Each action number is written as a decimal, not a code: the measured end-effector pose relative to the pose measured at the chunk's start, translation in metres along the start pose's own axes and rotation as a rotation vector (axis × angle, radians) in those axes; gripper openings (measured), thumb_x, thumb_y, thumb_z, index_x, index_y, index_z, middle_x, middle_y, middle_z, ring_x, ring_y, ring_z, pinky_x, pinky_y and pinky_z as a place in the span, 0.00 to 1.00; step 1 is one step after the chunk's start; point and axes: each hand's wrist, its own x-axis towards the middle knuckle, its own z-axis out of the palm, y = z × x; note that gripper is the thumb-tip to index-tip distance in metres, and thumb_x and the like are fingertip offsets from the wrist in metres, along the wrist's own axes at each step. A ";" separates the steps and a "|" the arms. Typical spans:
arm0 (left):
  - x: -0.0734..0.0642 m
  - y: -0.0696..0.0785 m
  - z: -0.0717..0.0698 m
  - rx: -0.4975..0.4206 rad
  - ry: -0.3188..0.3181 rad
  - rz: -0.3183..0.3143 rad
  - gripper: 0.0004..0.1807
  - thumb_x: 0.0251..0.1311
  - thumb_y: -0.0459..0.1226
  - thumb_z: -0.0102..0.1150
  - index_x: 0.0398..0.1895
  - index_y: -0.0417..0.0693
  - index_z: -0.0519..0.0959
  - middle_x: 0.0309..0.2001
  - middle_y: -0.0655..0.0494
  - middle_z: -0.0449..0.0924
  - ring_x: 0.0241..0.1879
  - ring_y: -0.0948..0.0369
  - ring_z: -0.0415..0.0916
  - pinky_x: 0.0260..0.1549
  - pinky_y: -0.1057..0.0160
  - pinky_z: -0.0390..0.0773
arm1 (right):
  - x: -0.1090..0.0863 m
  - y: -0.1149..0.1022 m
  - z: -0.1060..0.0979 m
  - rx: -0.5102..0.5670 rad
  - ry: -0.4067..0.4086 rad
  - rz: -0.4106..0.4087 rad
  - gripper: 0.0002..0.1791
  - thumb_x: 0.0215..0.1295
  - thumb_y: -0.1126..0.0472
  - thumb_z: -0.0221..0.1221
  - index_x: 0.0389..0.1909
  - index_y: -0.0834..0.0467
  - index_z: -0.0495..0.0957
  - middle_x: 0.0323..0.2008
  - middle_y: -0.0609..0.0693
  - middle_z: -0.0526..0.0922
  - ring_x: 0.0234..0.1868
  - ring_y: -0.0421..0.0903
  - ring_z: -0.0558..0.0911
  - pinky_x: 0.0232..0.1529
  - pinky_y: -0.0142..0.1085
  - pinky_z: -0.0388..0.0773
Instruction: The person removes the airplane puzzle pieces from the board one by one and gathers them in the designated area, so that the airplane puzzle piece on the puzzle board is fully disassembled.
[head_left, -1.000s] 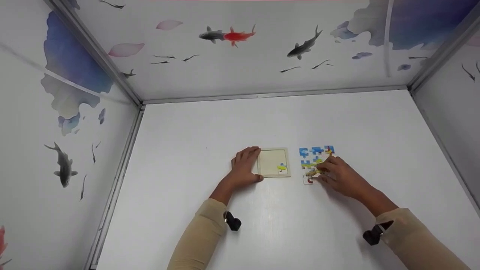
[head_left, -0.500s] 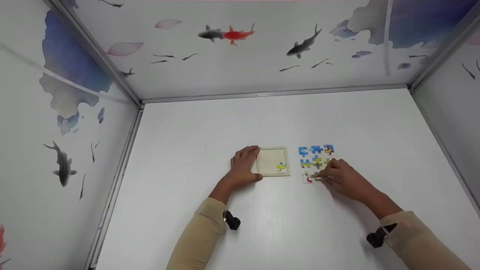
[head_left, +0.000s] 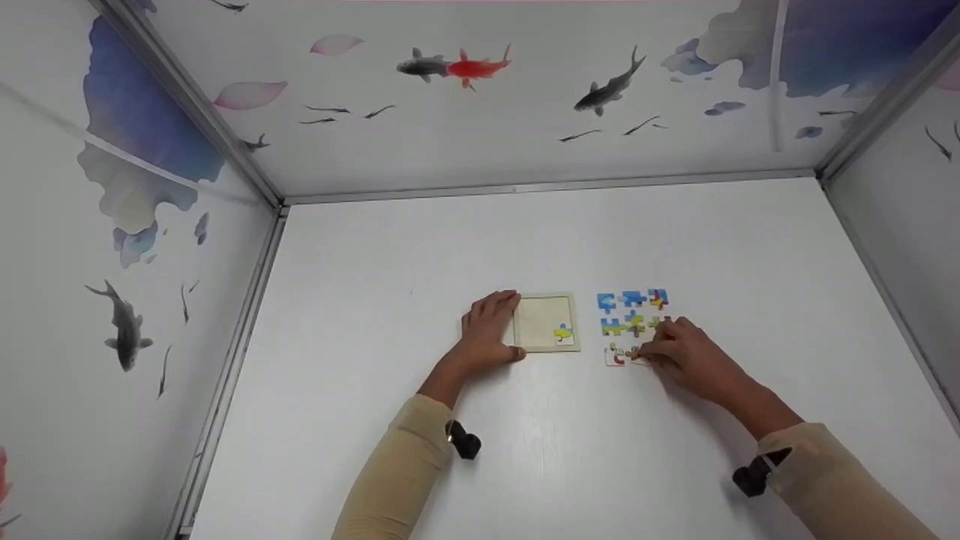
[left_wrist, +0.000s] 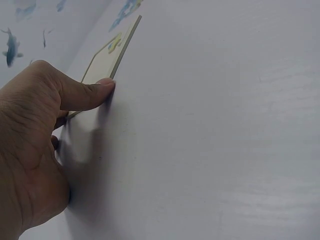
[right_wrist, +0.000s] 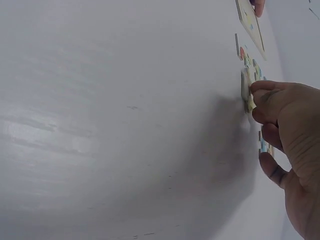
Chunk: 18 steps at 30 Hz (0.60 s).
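My left hand (head_left: 486, 336) holds the left side of a square wooden puzzle tray (head_left: 534, 322), thumb at the near corner and fingers at the far one. In the left wrist view the thumb (left_wrist: 90, 96) lies on the tray's edge. One yellow, blue and white jigsaw piece (head_left: 563, 334) sits in the tray's near right corner. To the right, my right hand (head_left: 690, 358) pinches a jigsaw piece (right_wrist: 245, 87) at the near row of loose pieces; the fingers partly hide it. Beside it lies a white piece with a red mark (head_left: 615, 358).
Several loose jigsaw pieces (head_left: 632, 298) lie in rows right of the tray, mostly blue at the far side and green-yellow in the middle. The white table (head_left: 555, 450) meets fish-painted walls (head_left: 525, 142) at the back and sides.
My right hand has shifted slightly right and toward me, uncovering more of the middle and near rows of pieces. The left hand and the tray stay where they were.
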 end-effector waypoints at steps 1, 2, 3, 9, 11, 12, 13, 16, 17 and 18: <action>0.000 0.000 0.000 -0.003 -0.003 0.000 0.55 0.63 0.45 0.71 0.91 0.50 0.55 0.89 0.52 0.52 0.87 0.42 0.47 0.81 0.35 0.52 | -0.001 0.000 0.000 -0.004 -0.007 0.006 0.15 0.68 0.71 0.73 0.50 0.51 0.95 0.41 0.46 0.82 0.42 0.42 0.69 0.42 0.39 0.72; 0.000 0.000 0.000 -0.005 -0.005 0.002 0.55 0.63 0.45 0.71 0.91 0.50 0.55 0.89 0.52 0.52 0.87 0.42 0.47 0.81 0.35 0.52 | -0.001 0.000 0.000 -0.009 -0.010 0.009 0.15 0.68 0.71 0.73 0.50 0.51 0.95 0.41 0.46 0.82 0.42 0.42 0.69 0.43 0.39 0.72; 0.000 0.000 0.000 -0.009 -0.005 0.004 0.55 0.63 0.45 0.71 0.91 0.50 0.55 0.89 0.52 0.52 0.87 0.42 0.47 0.81 0.35 0.52 | -0.002 0.000 0.001 -0.011 -0.011 0.009 0.15 0.68 0.71 0.73 0.50 0.51 0.95 0.41 0.46 0.82 0.42 0.42 0.69 0.43 0.40 0.71; -0.002 0.000 -0.002 -0.055 -0.005 0.024 0.55 0.64 0.49 0.71 0.91 0.47 0.55 0.89 0.50 0.51 0.86 0.40 0.45 0.81 0.32 0.49 | -0.003 0.001 0.004 0.006 0.047 -0.029 0.13 0.64 0.68 0.77 0.46 0.51 0.96 0.39 0.46 0.83 0.41 0.41 0.68 0.41 0.40 0.71; -0.002 0.000 -0.003 -0.057 -0.007 0.027 0.56 0.64 0.49 0.71 0.91 0.46 0.55 0.88 0.49 0.51 0.86 0.40 0.45 0.80 0.32 0.49 | -0.003 0.002 0.005 0.012 0.061 -0.031 0.12 0.63 0.65 0.79 0.46 0.50 0.96 0.40 0.46 0.83 0.41 0.40 0.68 0.41 0.40 0.72; -0.002 0.000 -0.002 -0.049 -0.004 0.025 0.55 0.63 0.48 0.71 0.91 0.47 0.55 0.88 0.50 0.51 0.86 0.40 0.46 0.80 0.32 0.50 | -0.003 0.002 0.005 0.015 0.063 -0.027 0.12 0.62 0.64 0.79 0.46 0.50 0.96 0.40 0.46 0.83 0.41 0.40 0.68 0.41 0.40 0.72; -0.001 0.000 -0.001 -0.042 -0.003 0.022 0.55 0.62 0.47 0.71 0.91 0.47 0.55 0.88 0.50 0.52 0.86 0.40 0.46 0.80 0.33 0.51 | -0.003 0.001 0.006 0.015 0.062 -0.020 0.12 0.62 0.64 0.80 0.46 0.50 0.96 0.41 0.45 0.82 0.41 0.40 0.69 0.42 0.41 0.72; -0.001 0.000 0.000 -0.023 -0.002 0.011 0.55 0.62 0.46 0.71 0.91 0.48 0.56 0.88 0.51 0.52 0.86 0.41 0.46 0.80 0.33 0.52 | -0.001 0.000 0.005 -0.010 0.062 -0.019 0.12 0.63 0.64 0.79 0.46 0.50 0.96 0.42 0.46 0.82 0.42 0.41 0.70 0.42 0.41 0.74; -0.001 0.000 -0.001 -0.020 -0.001 0.009 0.55 0.62 0.46 0.71 0.91 0.48 0.56 0.89 0.51 0.52 0.87 0.41 0.46 0.80 0.33 0.52 | -0.001 -0.001 0.006 -0.018 0.062 -0.020 0.12 0.63 0.64 0.79 0.46 0.51 0.96 0.42 0.46 0.83 0.42 0.41 0.70 0.42 0.41 0.74; -0.001 0.000 -0.001 -0.019 0.000 0.007 0.55 0.62 0.46 0.71 0.91 0.48 0.56 0.89 0.51 0.52 0.87 0.41 0.46 0.80 0.33 0.53 | 0.000 -0.001 0.005 -0.021 0.063 -0.021 0.11 0.64 0.65 0.79 0.46 0.51 0.95 0.42 0.46 0.83 0.42 0.42 0.71 0.43 0.41 0.74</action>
